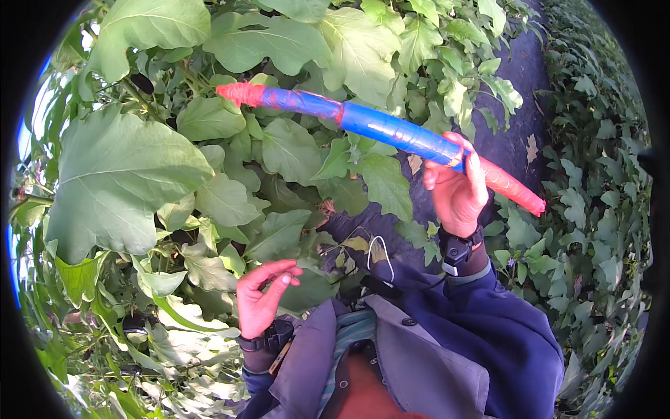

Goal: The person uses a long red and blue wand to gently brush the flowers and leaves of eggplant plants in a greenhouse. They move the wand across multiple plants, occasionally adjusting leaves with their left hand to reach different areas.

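Observation:
My right hand [459, 191] grips a long rod wrapped in blue and red tape [395, 131] near its right end. The rod slants across the view over the leaves. Its left end is a tapered tip bound in red wrapping [242, 94], close to broad leaves; the short piece beyond my hand is red too. My left hand [266, 293] hovers low in front of my jacket, fingers bent and thumb near them, with nothing visible in it. Beside it are the large lobed leaves of eggplant plants [120, 178]. A dark eggplant [142, 83] hangs among stems at the upper left.
Dark ground sheeting [515, 99] runs between the plants and another leafy row [596, 209] on the right. Black straps with devices sit on both wrists, one a camera-like unit [457, 251]. A white cable loop [381, 256] sticks up at my jacket [434, 356].

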Tool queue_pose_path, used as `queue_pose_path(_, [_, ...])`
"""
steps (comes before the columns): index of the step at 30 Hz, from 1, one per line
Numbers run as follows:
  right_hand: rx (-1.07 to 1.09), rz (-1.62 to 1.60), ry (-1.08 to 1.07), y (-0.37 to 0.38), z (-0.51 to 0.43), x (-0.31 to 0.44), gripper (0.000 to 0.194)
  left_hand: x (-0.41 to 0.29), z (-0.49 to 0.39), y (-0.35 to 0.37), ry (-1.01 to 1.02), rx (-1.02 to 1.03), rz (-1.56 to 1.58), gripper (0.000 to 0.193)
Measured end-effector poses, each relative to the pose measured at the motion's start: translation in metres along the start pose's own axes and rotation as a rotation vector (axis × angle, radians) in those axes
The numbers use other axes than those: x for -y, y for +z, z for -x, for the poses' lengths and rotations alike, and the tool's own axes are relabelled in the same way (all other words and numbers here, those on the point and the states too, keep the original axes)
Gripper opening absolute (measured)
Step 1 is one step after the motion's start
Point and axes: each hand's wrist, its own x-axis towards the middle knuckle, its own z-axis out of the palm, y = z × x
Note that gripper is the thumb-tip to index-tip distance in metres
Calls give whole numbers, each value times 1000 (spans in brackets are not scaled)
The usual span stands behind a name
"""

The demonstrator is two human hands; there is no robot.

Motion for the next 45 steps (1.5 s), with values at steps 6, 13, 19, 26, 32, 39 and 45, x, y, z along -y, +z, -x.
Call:
queue_pose_path(6, [-367,-40,57,-111,87,58,54,2,-34,65,-72,73,-40,23])
queue_pose_path(13, [-508,-108,75,-160,121,96,52,37,-82,102,-155,46,-56,26])
queue_pose_path(19, [-582,-30,74,-189,112,89,43,83,-174,104,-53,-31,-242,20])
queue_pose_path(26, [-690,-1,73,-196,94,72,40,130,-257,123,317,-163,-653,32])
queue_pose_path(32, [-730,15,80,-205,73,45,39,138,-304,121,496,-11,-841,34])
queue_pose_path(39, [-776,11,44,-224,64,21,36,123,-343,104,126,128,-445,32])
queue_pose_path(45, [-929,134,105,-259,65,-9,34,96,-372,79,256,13,-337,38])
